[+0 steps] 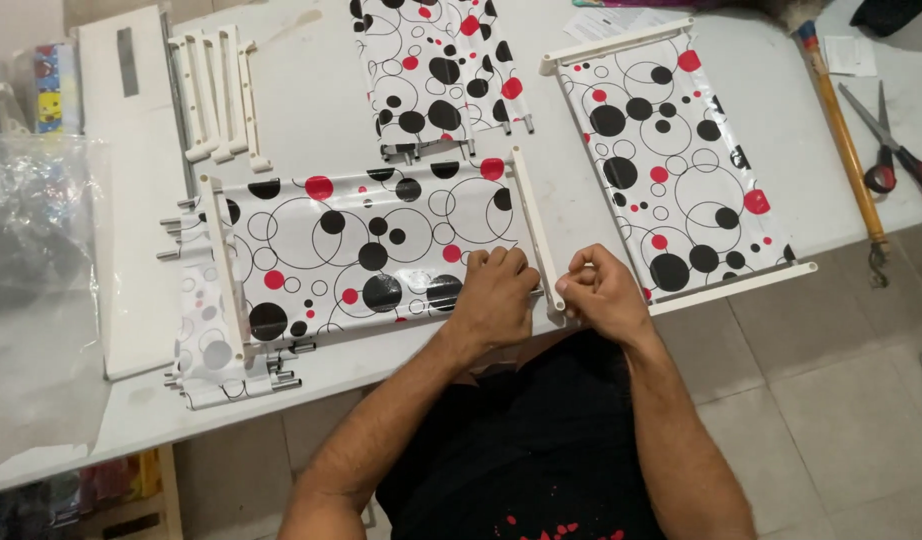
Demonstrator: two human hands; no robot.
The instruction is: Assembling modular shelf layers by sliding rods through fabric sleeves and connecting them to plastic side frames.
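Note:
A shelf panel (361,240) of white vinyl with black and red circles lies in front of me on the white table (311,100). White plastic bars close both of its ends: one at the left (221,260), one at the right (537,225). My left hand (496,295) presses on the panel's near right corner, fingers curled. Just beside it, my right hand (596,290) pinches the near end of the right bar. More rolled panel and metal rods (231,375) lie under the left end.
A second framed panel (671,160) lies to the right, a folded one (436,70) at the back. Spare white bars (216,95) sit at the back left by a white board (131,190). Red-handled scissors (896,150) and a broom handle (846,140) lie far right. Clear plastic wrap (31,280) covers the left.

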